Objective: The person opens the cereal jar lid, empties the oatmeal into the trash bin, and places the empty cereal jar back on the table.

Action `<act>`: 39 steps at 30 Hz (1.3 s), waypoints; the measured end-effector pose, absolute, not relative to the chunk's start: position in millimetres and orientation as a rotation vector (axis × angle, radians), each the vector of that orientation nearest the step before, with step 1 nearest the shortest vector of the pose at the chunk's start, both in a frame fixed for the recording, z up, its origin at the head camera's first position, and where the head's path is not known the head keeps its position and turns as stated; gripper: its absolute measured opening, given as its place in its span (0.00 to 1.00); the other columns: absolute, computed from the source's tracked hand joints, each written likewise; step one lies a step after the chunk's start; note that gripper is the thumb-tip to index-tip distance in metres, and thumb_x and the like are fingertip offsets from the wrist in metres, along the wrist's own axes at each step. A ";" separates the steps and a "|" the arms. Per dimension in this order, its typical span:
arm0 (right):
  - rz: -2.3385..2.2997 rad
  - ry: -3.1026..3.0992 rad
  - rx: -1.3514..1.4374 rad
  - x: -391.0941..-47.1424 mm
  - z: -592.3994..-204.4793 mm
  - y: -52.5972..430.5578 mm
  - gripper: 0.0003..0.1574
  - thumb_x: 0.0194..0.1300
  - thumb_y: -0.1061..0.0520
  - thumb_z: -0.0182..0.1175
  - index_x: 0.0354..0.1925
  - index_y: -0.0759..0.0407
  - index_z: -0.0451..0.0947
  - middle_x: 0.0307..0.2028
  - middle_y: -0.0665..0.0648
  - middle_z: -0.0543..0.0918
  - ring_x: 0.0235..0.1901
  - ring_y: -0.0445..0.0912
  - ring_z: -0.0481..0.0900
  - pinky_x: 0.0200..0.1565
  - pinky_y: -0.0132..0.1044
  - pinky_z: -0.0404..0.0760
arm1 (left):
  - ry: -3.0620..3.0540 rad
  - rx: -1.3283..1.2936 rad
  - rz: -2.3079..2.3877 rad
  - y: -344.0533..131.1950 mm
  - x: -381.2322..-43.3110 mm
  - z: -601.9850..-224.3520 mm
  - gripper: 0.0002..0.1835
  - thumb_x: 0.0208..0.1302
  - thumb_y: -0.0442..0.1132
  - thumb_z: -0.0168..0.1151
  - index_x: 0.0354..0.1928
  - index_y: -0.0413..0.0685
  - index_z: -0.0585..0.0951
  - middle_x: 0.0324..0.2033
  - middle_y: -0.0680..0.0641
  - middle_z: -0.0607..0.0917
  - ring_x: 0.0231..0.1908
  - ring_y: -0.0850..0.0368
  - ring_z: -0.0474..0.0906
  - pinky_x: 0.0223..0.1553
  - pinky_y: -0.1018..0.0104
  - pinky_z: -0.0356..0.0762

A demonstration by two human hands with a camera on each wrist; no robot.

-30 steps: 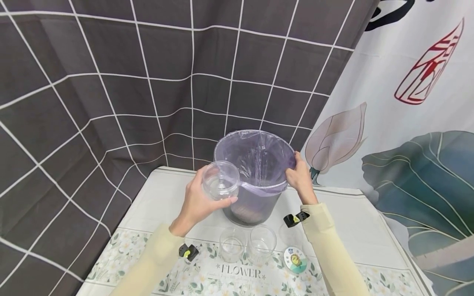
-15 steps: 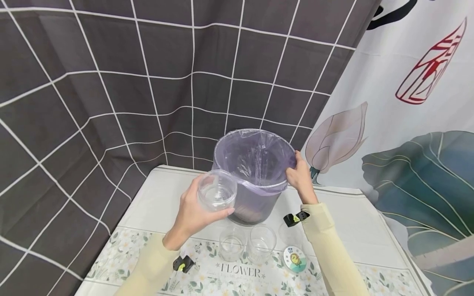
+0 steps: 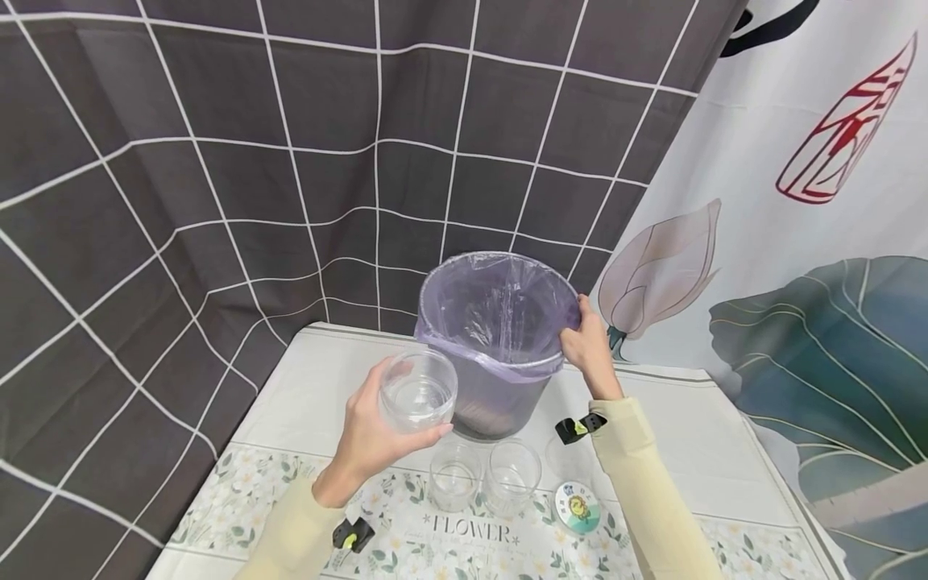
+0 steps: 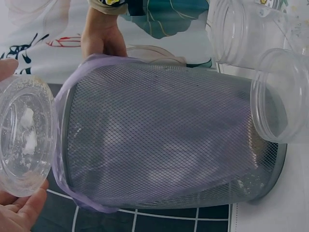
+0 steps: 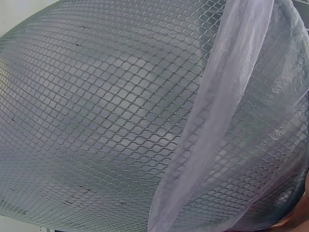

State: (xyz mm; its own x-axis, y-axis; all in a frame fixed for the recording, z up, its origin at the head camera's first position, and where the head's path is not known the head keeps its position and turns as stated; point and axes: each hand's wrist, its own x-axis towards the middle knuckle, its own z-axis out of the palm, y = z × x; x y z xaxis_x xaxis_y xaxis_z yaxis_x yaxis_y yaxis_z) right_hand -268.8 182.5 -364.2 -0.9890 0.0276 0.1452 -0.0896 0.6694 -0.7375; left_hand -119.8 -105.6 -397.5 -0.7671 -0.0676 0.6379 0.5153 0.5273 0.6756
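My left hand (image 3: 366,431) holds a clear round plastic jar (image 3: 419,395), thumb on its near side and fingers round the far side. The jar is raised in front of the bin's left side, its wide mouth facing up. In the left wrist view its ridged base (image 4: 26,140) shows, close to the bin's rim. My right hand (image 3: 589,348) grips the right rim of a mesh waste bin (image 3: 493,407), which is lined with a thin purple bag (image 3: 500,372) folded over the rim. The mesh wall (image 5: 106,106) fills most of the right wrist view.
Two more clear jars (image 3: 455,481) stand side by side in front of the bin. Right of them is a round disc (image 3: 577,507) with a printed sun picture. A floral cloth (image 3: 391,556) covers the table; a dark checked curtain (image 3: 319,193) hangs behind the bin.
My left hand has drawn the jar down and slightly left, away from the bin's rim toward me. The right hand and the bin stay in place.
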 end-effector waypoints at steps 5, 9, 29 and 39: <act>1.223 -2.739 0.047 -268.1 -364.5 182.3 0.48 0.49 0.66 0.43 0.70 0.64 0.43 0.66 0.70 0.56 0.65 0.60 0.56 0.65 0.50 0.56 | -2.162 -0.357 -1.229 -107.4 -119.4 -402.3 0.51 0.24 0.54 0.79 0.57 0.44 0.69 0.48 0.50 0.79 0.46 0.53 0.76 0.43 0.57 0.78; 1.252 -2.723 0.048 -267.7 -365.2 182.7 0.48 0.50 0.66 0.44 0.70 0.64 0.44 0.66 0.70 0.56 0.65 0.60 0.56 0.65 0.50 0.56 | -2.174 -0.357 -1.221 -108.6 -119.7 -407.3 0.52 0.24 0.55 0.79 0.58 0.45 0.68 0.49 0.50 0.79 0.47 0.53 0.76 0.44 0.57 0.78; 1.278 -2.714 0.028 -265.8 -366.3 183.6 0.48 0.49 0.67 0.44 0.70 0.63 0.45 0.66 0.70 0.57 0.64 0.61 0.57 0.65 0.51 0.57 | -2.194 -0.245 -1.292 -108.4 -113.9 -435.0 0.51 0.26 0.52 0.80 0.59 0.47 0.68 0.51 0.51 0.78 0.47 0.54 0.76 0.44 0.56 0.77; 1.248 -2.729 0.041 -268.0 -366.4 182.8 0.48 0.50 0.66 0.43 0.70 0.64 0.43 0.66 0.69 0.55 0.65 0.60 0.55 0.65 0.51 0.56 | -2.236 -0.220 -1.259 -105.9 -106.9 -445.9 0.52 0.26 0.51 0.79 0.60 0.47 0.66 0.52 0.49 0.76 0.46 0.52 0.76 0.41 0.57 0.79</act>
State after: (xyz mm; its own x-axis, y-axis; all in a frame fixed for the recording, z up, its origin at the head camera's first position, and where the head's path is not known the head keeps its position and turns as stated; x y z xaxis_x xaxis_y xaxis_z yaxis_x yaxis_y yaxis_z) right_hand -268.0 182.8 -366.4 -0.9898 0.0335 0.1385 -0.0829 0.6552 -0.7509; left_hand -106.9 -105.9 -445.9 -0.8304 -0.1257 0.5427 0.3990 0.5457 0.7369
